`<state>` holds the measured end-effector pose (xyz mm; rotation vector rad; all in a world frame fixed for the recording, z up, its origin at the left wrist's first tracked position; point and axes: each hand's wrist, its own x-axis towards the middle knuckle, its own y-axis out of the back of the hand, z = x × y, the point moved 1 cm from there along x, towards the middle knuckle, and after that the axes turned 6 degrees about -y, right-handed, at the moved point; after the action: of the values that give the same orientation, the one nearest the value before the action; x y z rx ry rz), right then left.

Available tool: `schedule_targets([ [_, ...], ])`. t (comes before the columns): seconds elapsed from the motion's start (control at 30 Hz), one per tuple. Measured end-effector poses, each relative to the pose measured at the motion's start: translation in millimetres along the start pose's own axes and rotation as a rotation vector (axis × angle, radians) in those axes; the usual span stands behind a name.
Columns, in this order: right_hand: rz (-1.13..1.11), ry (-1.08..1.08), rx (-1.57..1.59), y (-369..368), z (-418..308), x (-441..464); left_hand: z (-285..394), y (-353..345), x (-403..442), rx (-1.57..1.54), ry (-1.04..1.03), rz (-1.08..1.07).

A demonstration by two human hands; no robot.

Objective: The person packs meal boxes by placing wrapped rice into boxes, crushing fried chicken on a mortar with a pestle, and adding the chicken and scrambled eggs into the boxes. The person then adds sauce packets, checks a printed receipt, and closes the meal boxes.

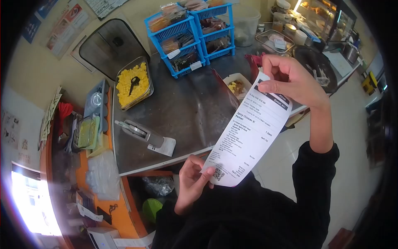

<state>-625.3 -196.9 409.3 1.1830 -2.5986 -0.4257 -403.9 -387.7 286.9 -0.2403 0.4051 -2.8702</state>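
A long printed paper receipt (251,135) is stretched at a slant between my two hands, its printed side facing me. My right hand (290,79) pinches the top end between thumb and fingers. Lower down, my left hand (195,178) grips the bottom left corner, close to a printed QR code. Behind the receipt, on the dark worktop (186,108), stands an open takeaway box (237,86) with some food inside; the paper covers part of it. To the left, a grey stapler-like tool (141,135) lies partly over a small white paper slip (167,146).
A clear tub of yellow food pieces (132,85) with a black spoon sits at the worktop's left. Blue tiered racks (182,41) holding packets stand at the back. A round black pan (317,68) is at the right. An orange cabinet (122,216) adjoins the left side.
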Motion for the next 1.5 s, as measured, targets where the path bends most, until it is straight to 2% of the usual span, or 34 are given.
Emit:
schedule_targets([
  [0.17, -0.042, -0.002, 0.082, 29, 19, 55, 3, -4, 50, 0.008, 0.01, 0.034],
  [0.33, -0.085, -0.011, 0.011, 63, 15, 102, 2, -24, 90, 0.005, 0.021, 0.083],
  [0.8, -0.166, 0.157, -0.065, 88, 26, 183, -9, -50, 134, -0.019, -0.028, 0.211],
  [0.9, -0.212, 0.17, -0.004, 79, 31, 193, -11, -48, 135, 0.056, -0.004, 0.253],
  [1.0, -0.33, 0.267, -0.122, 35, 40, 195, -20, -30, 149, 0.416, -0.078, 0.239],
  [1.03, -0.414, 0.256, -0.052, 12, 51, 195, -24, -21, 149, 0.323, -0.014, 0.259],
  [1.13, -0.516, 0.262, -0.003, -50, 89, 196, -31, 1, 148, 0.411, 0.04, 0.351],
  [1.23, -0.433, 0.303, -0.029, -73, 112, 209, -68, 41, 147, 0.477, 0.046, 0.468],
  [1.27, -0.307, 0.376, -0.168, -66, 113, 216, -90, 59, 149, 0.472, 0.037, 0.495],
  [1.3, -0.189, 0.428, -0.182, -56, 118, 227, -111, 75, 150, 0.465, 0.03, 0.525],
  [1.33, -0.073, 0.476, -0.194, -44, 125, 239, -131, 90, 151, 0.641, 0.063, 0.536],
  [1.37, -0.062, 0.318, -0.232, -25, 126, 243, -152, 102, 150, 0.817, 0.102, 0.539],
  [1.4, 0.006, 0.308, -0.219, -5, 131, 246, -169, 112, 154, 0.991, 0.137, 0.524],
  [1.5, 0.209, 0.194, -0.261, 47, 140, 227, -214, 128, 161, 0.931, 0.203, 0.556],
])
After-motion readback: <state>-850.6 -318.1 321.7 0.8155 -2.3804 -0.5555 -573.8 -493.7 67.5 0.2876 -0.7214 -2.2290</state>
